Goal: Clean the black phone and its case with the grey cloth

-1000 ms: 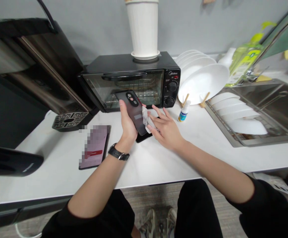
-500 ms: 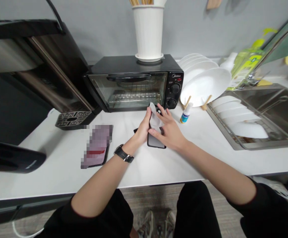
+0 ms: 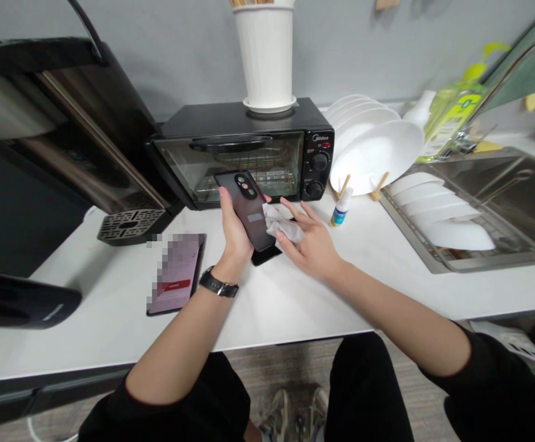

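Observation:
My left hand (image 3: 234, 236) holds a dark smartphone (image 3: 245, 209) tilted up, its back with the camera bump facing me. A black wristwatch (image 3: 218, 283) sits on that wrist. My right hand (image 3: 311, 242) presses a crumpled white wipe (image 3: 283, 225) against the phone's lower right edge. Under the raised phone, a flat black object (image 3: 265, 256), perhaps a phone case, lies on the white counter (image 3: 110, 319). Left of it lies a second phone (image 3: 175, 273) with a blurred, pixelated screen.
A black toaster oven (image 3: 230, 162) stands just behind my hands, with a white utensil cup (image 3: 265, 55) on top. To the right are a small spray bottle (image 3: 341, 207), several white plates in racks, and a steel sink (image 3: 488, 190). A black appliance (image 3: 64, 141) looms at left.
The phone has lifted off the counter and tilted up in my left hand. The wipe has moved from the phone's face to its lower right edge.

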A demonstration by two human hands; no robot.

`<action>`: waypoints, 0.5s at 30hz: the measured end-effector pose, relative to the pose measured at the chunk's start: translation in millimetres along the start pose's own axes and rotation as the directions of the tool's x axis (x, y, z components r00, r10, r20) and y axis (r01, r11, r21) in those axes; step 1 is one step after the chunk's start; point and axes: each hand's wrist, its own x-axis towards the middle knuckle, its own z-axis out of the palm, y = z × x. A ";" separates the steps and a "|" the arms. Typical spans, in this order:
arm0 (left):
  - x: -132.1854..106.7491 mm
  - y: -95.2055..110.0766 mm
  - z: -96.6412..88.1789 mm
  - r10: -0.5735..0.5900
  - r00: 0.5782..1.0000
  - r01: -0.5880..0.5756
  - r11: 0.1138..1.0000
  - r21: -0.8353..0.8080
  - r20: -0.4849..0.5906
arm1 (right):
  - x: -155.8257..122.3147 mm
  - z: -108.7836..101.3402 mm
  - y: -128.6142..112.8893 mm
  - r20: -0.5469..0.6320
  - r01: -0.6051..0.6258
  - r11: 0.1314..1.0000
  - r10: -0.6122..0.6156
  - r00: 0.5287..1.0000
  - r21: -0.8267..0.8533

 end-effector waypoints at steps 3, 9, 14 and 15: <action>-1.7 -14.9 2.5 -0.076 0.995 0.073 0.996 0.060 0.067 | 0.3 3.4 2.8 0.085 -0.015 0.999 0.019 0.996 -0.052; -2.7 -40.1 -4.0 -0.172 0.955 0.099 0.953 0.288 0.240 | -2.4 12.5 5.5 0.087 -0.177 0.981 0.184 0.979 -0.085; -2.5 -37.4 0.0 -0.197 0.960 0.155 0.966 0.206 0.201 | -1.4 8.7 5.4 0.095 -0.073 0.997 0.074 0.993 -0.016; -2.6 -36.3 1.0 -0.209 0.965 0.181 0.967 0.177 0.157 | -0.8 6.6 5.0 0.092 -0.042 0.999 0.041 0.995 0.006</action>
